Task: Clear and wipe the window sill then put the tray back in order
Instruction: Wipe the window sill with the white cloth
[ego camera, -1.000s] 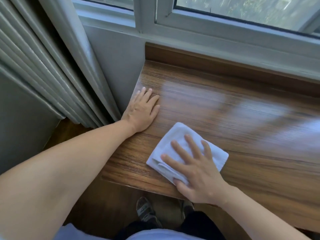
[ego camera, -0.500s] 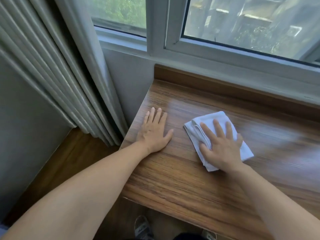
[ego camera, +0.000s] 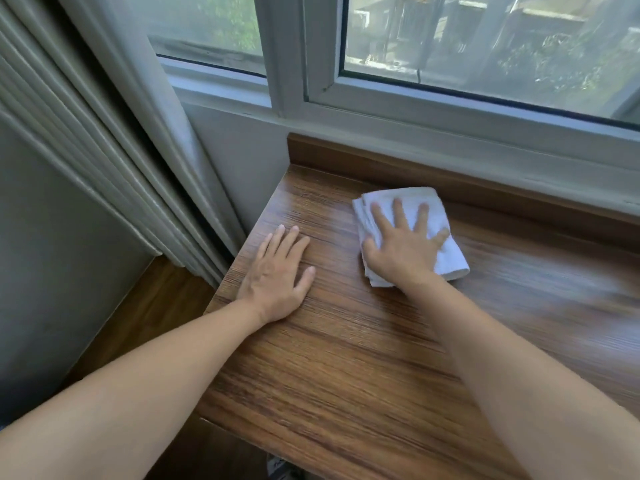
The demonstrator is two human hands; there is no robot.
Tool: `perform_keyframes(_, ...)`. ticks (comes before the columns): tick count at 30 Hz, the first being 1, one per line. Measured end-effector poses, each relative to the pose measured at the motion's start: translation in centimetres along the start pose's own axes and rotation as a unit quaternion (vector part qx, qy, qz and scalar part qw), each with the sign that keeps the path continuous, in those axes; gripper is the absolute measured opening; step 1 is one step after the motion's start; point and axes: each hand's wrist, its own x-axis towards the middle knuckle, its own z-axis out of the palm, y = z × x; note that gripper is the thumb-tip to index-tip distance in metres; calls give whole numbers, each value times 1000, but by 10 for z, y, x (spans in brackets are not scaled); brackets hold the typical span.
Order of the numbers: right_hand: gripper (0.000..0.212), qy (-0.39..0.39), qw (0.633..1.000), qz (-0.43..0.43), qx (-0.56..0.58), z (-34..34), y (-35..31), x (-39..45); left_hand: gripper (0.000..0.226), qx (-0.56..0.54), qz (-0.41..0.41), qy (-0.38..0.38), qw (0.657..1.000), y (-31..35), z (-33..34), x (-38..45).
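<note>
2 hands down on the wood, both flat. Right hand [ego camera: 403, 245] lies with fingers [ego camera: 398, 211] straight and spread, pressing a folded white cloth [ego camera: 446, 254] onto the window sill [ego camera: 346, 358] — no curl, no pinch, the palm does the holding. The fingertips point toward the glass, and the cloth's far edge sits just short of the raised wooden back lip [ego camera: 381, 164] under the window frame [ego camera: 294, 109]. The cloth is folded into a rough rectangle, its longer side running from the lip back toward the person, tilted a little to the right. Left hand [ego camera: 277, 271] rests bare on the sill near the left end, fingers straight and together, apart from the cloth and gripping nothing; it reads as a brace. The curtain [ego camera: 121, 150] hangs just past that left edge. The right hand is the one on the cloth, so the wiping likely stays with it — unwiped room seems to lie rightward along the lip. No tray in view.
</note>
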Motion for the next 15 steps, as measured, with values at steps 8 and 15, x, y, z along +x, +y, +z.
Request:
perform_keyframes(8, 77, 45, 928, -368, -37, 26, 53, -141, 75, 11, -3, 12, 1000, 1, 3, 0)
perform_keyframes(15, 79, 20, 975, -215, -45, 12, 84, -63, 75, 17, -8, 1, 1000, 3, 0, 0)
